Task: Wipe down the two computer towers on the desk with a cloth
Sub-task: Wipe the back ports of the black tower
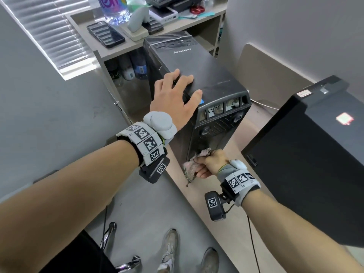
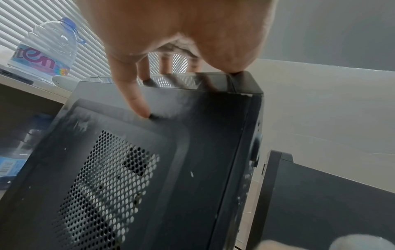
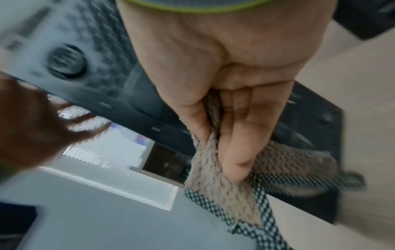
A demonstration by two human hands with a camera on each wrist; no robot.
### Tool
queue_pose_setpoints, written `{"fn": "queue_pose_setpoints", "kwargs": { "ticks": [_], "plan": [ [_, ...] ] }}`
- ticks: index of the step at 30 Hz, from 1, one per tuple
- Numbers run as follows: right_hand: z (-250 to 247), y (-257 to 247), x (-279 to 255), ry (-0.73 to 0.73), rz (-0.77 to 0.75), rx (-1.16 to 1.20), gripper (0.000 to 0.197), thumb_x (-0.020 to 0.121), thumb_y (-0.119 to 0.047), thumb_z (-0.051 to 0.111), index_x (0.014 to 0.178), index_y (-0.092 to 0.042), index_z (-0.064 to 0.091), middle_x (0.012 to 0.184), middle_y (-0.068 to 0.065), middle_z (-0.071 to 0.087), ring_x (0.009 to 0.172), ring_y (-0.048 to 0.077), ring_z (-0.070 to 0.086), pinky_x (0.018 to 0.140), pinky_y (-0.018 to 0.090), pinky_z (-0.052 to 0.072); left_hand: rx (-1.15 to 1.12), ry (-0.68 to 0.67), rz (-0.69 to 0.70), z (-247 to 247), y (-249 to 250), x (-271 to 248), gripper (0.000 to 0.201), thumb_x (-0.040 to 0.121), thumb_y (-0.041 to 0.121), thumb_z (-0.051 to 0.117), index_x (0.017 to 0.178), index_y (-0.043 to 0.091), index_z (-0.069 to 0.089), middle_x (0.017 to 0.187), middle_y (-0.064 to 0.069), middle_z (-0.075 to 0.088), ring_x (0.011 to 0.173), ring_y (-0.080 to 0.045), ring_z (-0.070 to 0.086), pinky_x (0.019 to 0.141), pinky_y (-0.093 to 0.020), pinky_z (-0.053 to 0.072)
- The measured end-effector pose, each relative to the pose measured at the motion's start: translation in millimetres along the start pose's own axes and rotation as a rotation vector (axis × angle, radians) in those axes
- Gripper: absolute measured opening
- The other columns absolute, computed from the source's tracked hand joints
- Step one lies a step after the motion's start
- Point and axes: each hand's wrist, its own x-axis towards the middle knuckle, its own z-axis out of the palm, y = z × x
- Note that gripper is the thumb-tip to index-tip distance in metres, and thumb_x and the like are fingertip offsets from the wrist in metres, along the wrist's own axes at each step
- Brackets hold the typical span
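Observation:
A dusty black Lenovo tower [image 1: 208, 75] stands upright on the beige desk [image 1: 242, 152]. My left hand [image 1: 177, 93] rests on its top near the front edge, fingers spread and fairly straight; in the left wrist view the fingertips [image 2: 142, 111] touch the top and the vented side panel [image 2: 111, 177]. My right hand [image 1: 210, 163] grips a beige cloth [image 1: 192, 167] with a checked border, bunched against the lower front panel [image 3: 85, 55] of this tower. The cloth [image 3: 222, 191] hangs below my curled fingers [image 3: 237, 152]. A second black tower [image 1: 307, 154] stands to the right.
A shelf unit behind the tower carries a phone [image 1: 105, 34], a large water bottle [image 1: 114, 8] and small devices. Bottles stand in the shelf [image 1: 128, 69] below. A beige panel [image 1: 269, 71] leans on the wall. The desk edge drops to grey floor by my shoes [image 1: 169, 251].

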Motion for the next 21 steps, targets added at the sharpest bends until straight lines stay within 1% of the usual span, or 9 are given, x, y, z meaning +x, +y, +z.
{"fn": "queue_pose_setpoints", "kwargs": {
  "ticks": [3,5,8,12,14,16,17,19,21],
  "plan": [
    [-10.7,-22.1,-26.9,-0.028,-0.126,0.046,0.022,0.088,-0.006,0.063,0.071,0.009,0.062,0.055,0.016,0.066,0.039,0.024,0.061,0.039,0.027,0.052,-0.022,0.002,0.005,-1.0,-0.3,-1.0,0.065,0.081,0.064,0.029,0.13,0.03,0.055,0.145,0.001,0.04,0.131,-0.027,0.035,0.093,-0.026,0.029],
    [-14.5,-26.6,-29.8,-0.03,-0.156,0.054,0.022,0.088,-0.005,0.064,0.071,0.008,0.062,0.055,0.015,0.066,0.038,0.024,0.06,0.039,0.027,0.052,-0.022,0.001,-0.008,-0.9,1.4,-1.1,0.066,0.08,0.065,0.029,0.13,0.03,0.055,0.145,0.002,0.04,0.131,-0.027,0.035,0.096,-0.03,0.034],
    [-7.0,-14.4,-15.5,-0.028,-0.095,0.037,0.023,0.087,-0.005,0.066,0.067,0.007,0.063,0.053,0.014,0.066,0.039,0.023,0.061,0.04,0.028,0.054,-0.029,-0.001,-0.012,-2.3,4.1,-0.9,0.065,0.08,0.065,0.029,0.13,0.031,0.054,0.146,0.003,0.04,0.131,-0.026,0.035,0.097,-0.032,0.035],
    [20.6,13.1,12.4,-0.019,0.061,-0.062,0.027,0.086,-0.01,0.07,0.066,0.007,0.063,0.051,0.016,0.064,0.036,0.023,0.059,0.04,0.03,0.052,-0.018,0.003,-0.024,1.1,2.0,-0.7,0.065,0.08,0.065,0.028,0.13,0.031,0.054,0.147,0.003,0.039,0.132,-0.026,0.034,0.093,-0.027,0.029],
    [27.0,16.9,14.7,0.0,0.077,-0.047,0.026,0.086,-0.011,0.07,0.066,0.004,0.063,0.057,0.02,0.063,0.036,0.024,0.056,0.038,0.03,0.051,-0.012,0.002,-0.019,0.4,2.8,-0.5,0.067,0.08,0.065,0.027,0.13,0.031,0.054,0.147,0.003,0.039,0.132,-0.026,0.034,0.092,-0.026,0.027],
    [24.3,8.3,4.0,-0.013,0.022,-0.03,0.022,0.086,-0.013,0.069,0.072,0.003,0.065,0.064,0.023,0.065,0.04,0.025,0.058,0.04,0.029,0.051,-0.01,-0.005,-0.016,-0.4,2.8,-0.6,0.067,0.08,0.065,0.027,0.13,0.03,0.054,0.146,0.002,0.039,0.132,-0.027,0.035,0.092,-0.026,0.027],
    [20.3,1.1,-3.9,-0.024,-0.029,-0.03,0.021,0.086,-0.013,0.069,0.074,0.004,0.067,0.065,0.022,0.067,0.041,0.026,0.059,0.04,0.029,0.052,-0.014,-0.005,-0.012,-1.1,2.9,-1.0,0.067,0.08,0.065,0.027,0.13,0.03,0.054,0.146,0.002,0.039,0.132,-0.027,0.035,0.091,-0.026,0.027],
    [12.0,-13.0,-18.7,-0.057,-0.114,-0.022,0.022,0.088,-0.012,0.066,0.074,0.005,0.067,0.059,0.017,0.067,0.04,0.024,0.06,0.039,0.027,0.051,-0.024,-0.001,-0.011,-1.5,2.6,-1.4,0.067,0.08,0.065,0.027,0.131,0.03,0.054,0.146,0.002,0.039,0.132,-0.027,0.035,0.092,-0.027,0.029],
    [5.7,-22.5,-27.7,-0.083,-0.156,-0.015,0.022,0.088,-0.012,0.066,0.072,0.003,0.067,0.055,0.013,0.066,0.038,0.022,0.059,0.039,0.027,0.052,-0.029,-0.002,-0.019,-1.3,3.7,-1.7,0.067,0.08,0.065,0.028,0.131,0.03,0.054,0.146,0.002,0.039,0.132,-0.027,0.034,0.093,-0.029,0.032]
  ]
}}
